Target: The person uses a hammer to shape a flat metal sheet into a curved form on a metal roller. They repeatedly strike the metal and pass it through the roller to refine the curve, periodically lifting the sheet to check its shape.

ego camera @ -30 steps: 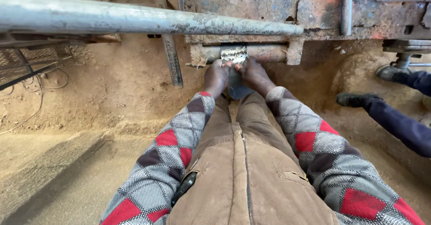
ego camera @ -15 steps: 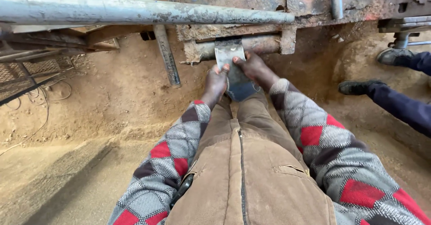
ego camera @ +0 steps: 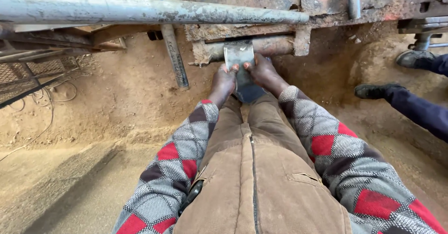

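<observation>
Head view, looking down past a tan vest [ego camera: 261, 187] and checked grey-red sleeves. Both hands are up at 12 o'clock on a curved grey metal plate [ego camera: 239, 54]. Left hand [ego camera: 224, 81] grips the plate's lower left edge, fingers curled over it, thumb on the face. Right hand [ego camera: 262, 71] grips the lower right edge the same way, fingers wrapped, not spread. The plate stands upright between the two hands, its top against a rusty horizontal bar [ego camera: 254, 47] set in the machine frame [ego camera: 289, 0]. A dark blue-grey piece [ego camera: 247, 90] sits just below the plate, between the wrists; cannot tell what it is.

Surroundings: a thick grey pipe [ego camera: 154, 11] runs across the top from 9 to 1 o'clock, above the hands. A thin rusty rod [ego camera: 173, 52] leans down to the sandy ground [ego camera: 93, 122] at 11 o'clock. Wire mesh [ego camera: 32, 73] and loose wires lie at 9 o'clock. At 2–3 o'clock another person's dark shoes [ego camera: 373, 91] and dark blue trouser leg [ego camera: 420, 112] are well apart from the hands.
</observation>
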